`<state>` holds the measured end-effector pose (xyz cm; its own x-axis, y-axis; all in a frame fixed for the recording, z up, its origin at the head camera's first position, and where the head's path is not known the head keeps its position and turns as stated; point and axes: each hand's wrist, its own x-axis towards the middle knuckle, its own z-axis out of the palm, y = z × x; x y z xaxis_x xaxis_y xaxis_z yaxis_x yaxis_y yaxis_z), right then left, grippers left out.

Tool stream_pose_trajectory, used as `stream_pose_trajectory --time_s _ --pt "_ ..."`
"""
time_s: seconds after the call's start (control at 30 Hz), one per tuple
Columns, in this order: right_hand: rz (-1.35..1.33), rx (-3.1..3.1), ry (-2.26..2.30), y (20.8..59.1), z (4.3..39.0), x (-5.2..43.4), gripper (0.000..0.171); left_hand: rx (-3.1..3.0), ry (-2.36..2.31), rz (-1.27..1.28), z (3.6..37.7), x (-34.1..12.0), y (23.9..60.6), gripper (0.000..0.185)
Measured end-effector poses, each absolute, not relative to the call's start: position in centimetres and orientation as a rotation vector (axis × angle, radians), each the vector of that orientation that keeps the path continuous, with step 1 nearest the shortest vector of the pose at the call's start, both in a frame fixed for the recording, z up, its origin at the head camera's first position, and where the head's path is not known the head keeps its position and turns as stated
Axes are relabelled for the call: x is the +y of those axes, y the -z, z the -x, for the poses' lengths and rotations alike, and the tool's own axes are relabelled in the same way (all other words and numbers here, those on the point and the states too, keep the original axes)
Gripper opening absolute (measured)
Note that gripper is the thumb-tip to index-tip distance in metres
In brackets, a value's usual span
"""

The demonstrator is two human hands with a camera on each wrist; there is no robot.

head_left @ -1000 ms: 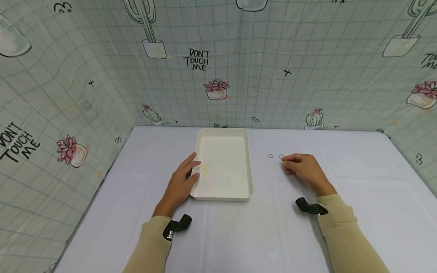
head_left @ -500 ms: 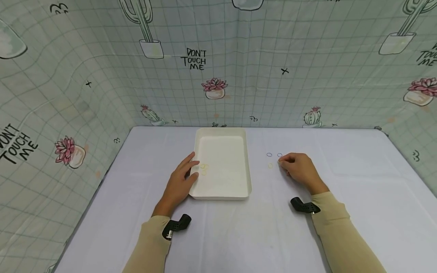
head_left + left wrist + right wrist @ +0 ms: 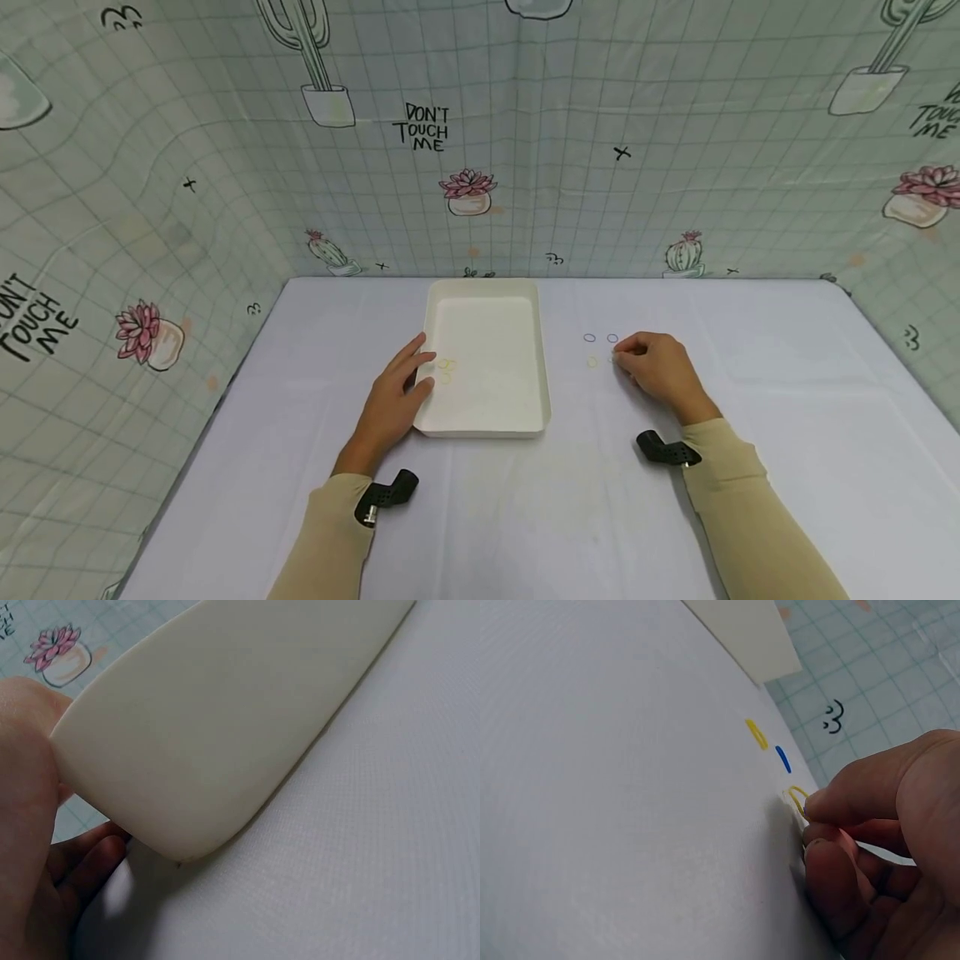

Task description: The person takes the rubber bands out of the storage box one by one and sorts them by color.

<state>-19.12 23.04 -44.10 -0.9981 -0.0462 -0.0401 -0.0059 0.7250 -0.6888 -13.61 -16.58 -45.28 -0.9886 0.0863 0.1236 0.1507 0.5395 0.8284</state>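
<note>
Just a thin yellow ring (image 3: 798, 799) pinched by the right hand (image 3: 877, 840).

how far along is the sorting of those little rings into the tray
Yellow rings already lie in the tray, steadied by the left hand. The right hand pinches another yellow ring. On the table: one more yellow, two blue rings.

A white cloth-covered table (image 3: 525, 517) carries a shallow cream rectangular plastic tray (image 3: 487, 425), its left rim under the left hand (image 3: 393, 404). Just beyond the right hand's (image 3: 656, 371) fingertips lie two small blue rings (image 3: 600, 337) and a small yellow ring (image 3: 592, 362).
</note>
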Motion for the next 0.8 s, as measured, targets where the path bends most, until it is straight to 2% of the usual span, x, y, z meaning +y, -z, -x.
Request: stream_pose_trajectory --time_s 0.47,0.8 --pt "-0.024 2.832 1.186 44.3 19.1 23.0 0.024 -2.694 1.448 0.209 13.2 -16.9 45.6 0.041" --pt "-0.123 2.687 1.419 44.1 19.2 23.7 0.034 -2.674 1.472 0.245 13.5 -16.8 45.5 0.041"
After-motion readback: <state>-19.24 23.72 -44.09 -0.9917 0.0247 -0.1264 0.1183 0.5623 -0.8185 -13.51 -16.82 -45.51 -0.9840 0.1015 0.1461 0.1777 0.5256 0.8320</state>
